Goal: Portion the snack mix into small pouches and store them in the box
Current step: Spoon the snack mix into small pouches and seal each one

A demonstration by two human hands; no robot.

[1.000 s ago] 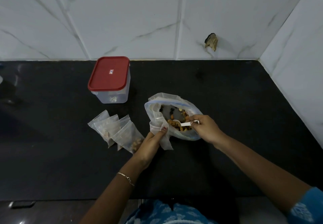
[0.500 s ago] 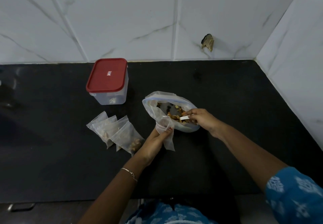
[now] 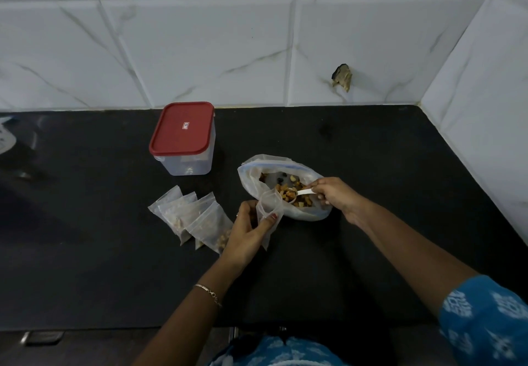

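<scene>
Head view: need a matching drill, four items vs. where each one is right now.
Items
1. box
2. spoon
3. open pouch
4. filled pouches

Places
A. gripped by the left hand
B. lying on the counter, beside the left hand
C. standing near the wall, red lid on
D. held in the right hand, over the snack bag

Pairs: 1-C, 2-D, 3-A, 4-B

Black glossy tabletop (image 3: 371, 151) sits in a wall corner. White marble-look tiles cover the back wall (image 3: 200, 51) and right wall (image 3: 485, 102). Broken hole (image 3: 342, 77) in a back tile, above the back edge near the right corner. Pale object (image 3: 5, 137) cut off at the left edge, unidentifiable. Metal handle (image 3: 43, 338) below the front-left edge.
</scene>
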